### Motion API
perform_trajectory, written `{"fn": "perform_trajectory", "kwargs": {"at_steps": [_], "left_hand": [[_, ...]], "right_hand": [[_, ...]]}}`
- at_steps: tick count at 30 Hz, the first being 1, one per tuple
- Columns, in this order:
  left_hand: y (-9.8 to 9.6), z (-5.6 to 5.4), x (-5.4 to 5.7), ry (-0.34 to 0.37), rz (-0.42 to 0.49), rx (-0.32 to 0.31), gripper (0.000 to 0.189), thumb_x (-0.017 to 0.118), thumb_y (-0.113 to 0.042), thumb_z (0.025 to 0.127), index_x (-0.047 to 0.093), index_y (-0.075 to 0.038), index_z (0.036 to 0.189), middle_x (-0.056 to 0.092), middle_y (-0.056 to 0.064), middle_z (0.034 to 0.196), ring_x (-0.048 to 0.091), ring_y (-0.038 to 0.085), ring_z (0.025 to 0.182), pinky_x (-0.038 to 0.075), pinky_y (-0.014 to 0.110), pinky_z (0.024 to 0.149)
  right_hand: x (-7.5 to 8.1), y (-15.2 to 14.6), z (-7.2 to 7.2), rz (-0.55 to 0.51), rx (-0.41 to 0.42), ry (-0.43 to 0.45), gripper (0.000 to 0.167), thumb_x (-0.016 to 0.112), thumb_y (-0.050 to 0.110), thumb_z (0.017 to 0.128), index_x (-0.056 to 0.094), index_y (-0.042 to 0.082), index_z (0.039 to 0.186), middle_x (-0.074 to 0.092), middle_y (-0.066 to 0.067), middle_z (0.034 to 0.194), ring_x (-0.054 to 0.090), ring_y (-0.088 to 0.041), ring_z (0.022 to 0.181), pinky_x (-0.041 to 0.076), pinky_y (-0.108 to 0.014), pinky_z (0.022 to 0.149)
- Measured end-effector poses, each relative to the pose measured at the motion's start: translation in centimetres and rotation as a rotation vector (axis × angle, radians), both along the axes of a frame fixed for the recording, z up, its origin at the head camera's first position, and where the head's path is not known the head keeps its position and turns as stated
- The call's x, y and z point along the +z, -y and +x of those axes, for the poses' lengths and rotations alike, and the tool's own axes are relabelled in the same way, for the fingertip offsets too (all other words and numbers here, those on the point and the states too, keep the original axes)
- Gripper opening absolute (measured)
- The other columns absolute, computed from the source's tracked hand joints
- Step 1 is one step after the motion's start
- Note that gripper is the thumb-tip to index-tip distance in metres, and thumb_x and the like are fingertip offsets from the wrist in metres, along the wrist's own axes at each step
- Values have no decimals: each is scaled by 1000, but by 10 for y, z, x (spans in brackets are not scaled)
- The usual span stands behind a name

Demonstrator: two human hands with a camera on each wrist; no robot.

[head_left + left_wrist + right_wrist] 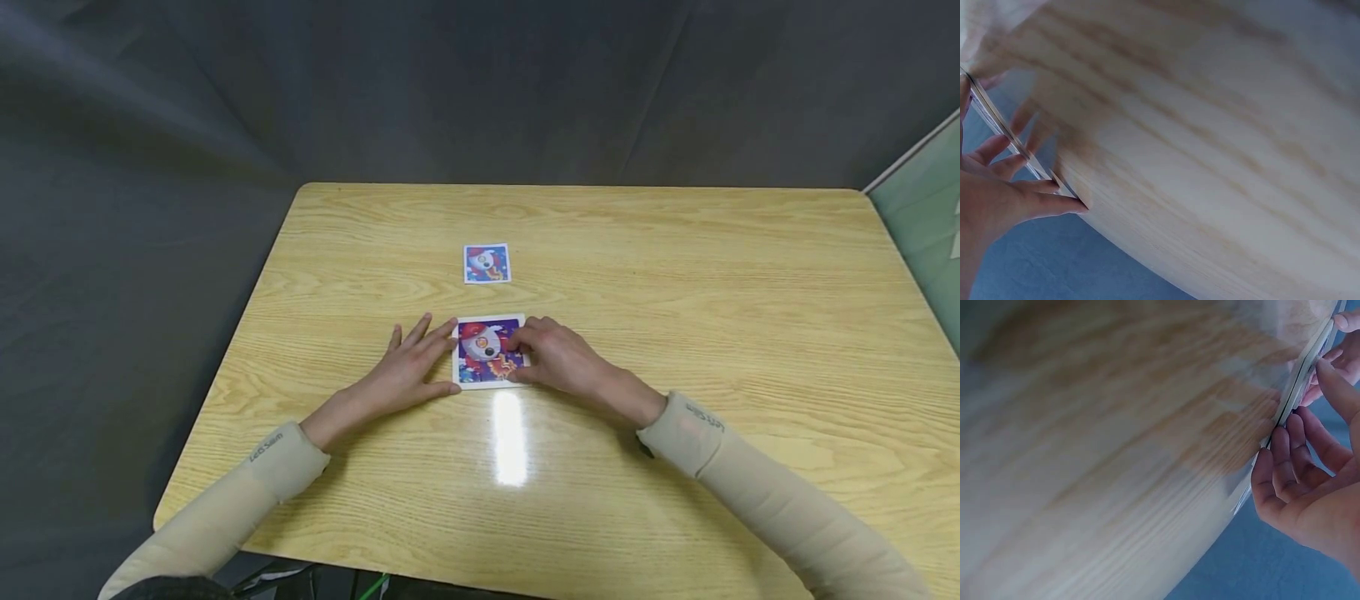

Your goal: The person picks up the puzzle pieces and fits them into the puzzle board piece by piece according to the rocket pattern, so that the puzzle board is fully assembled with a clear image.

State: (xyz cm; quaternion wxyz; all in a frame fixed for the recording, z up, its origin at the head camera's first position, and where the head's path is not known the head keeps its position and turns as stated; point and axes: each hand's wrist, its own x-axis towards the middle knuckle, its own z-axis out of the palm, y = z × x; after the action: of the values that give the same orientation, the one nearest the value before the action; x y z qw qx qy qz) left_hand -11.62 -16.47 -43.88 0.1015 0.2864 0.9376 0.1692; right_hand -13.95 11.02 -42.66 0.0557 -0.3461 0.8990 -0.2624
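A square picture puzzle (480, 358) with a white border lies flat on the wooden table, showing a white and red cartoon figure on purple. My left hand (408, 367) lies at its left side with fingers spread, the fingertips and thumb touching the border. In the left wrist view the left hand (1004, 187) meets the board's thin edge. On the other side my right hand (562, 357) grips the right part, index finger and thumb bent over the picture. The right wrist view has the right hand (1316, 469) with curled fingers against that edge; its fingers hide part of the picture.
A smaller square card (487, 264) with a like picture lies behind the puzzle. The wooden table (712, 275) reaches back to a dark curtain (480, 92). A green panel (926, 225) stands along the right side. Light glares off the table in front of the puzzle.
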Motion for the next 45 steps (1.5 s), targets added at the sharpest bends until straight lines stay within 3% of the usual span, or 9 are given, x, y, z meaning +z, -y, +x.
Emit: {"fn": "perform_trajectory", "kwargs": {"at_steps": [7, 18, 45], "left_hand": [[-1, 1, 0, -9, 11, 3, 70, 62, -52, 89, 45, -10, 142, 18, 4, 160, 7, 37, 146, 3, 69, 109], [0, 1, 0, -13, 7, 5, 71, 62, -53, 89, 45, -10, 142, 18, 5, 160, 7, 38, 145, 3, 69, 109], [0, -1, 0, -14, -3, -4, 71, 60, -55, 89, 45, -11, 142, 16, 4, 160, 6, 38, 146, 2, 69, 109]], "right_hand": [[1, -1, 2, -1, 13, -14, 37, 82, 26, 76, 71, 6, 104, 63, -4, 94, 55, -18, 83, 48, -33, 71], [-1, 0, 3, 9, 37, -117, 30, 83, 26, 75, 74, 7, 96, 62, -3, 88, 54, -17, 75, 48, -31, 65], [4, -2, 4, -15, 42, -83, 33, 78, 31, 81, 72, 7, 104, 63, -4, 94, 52, -17, 80, 46, -31, 69]]}}
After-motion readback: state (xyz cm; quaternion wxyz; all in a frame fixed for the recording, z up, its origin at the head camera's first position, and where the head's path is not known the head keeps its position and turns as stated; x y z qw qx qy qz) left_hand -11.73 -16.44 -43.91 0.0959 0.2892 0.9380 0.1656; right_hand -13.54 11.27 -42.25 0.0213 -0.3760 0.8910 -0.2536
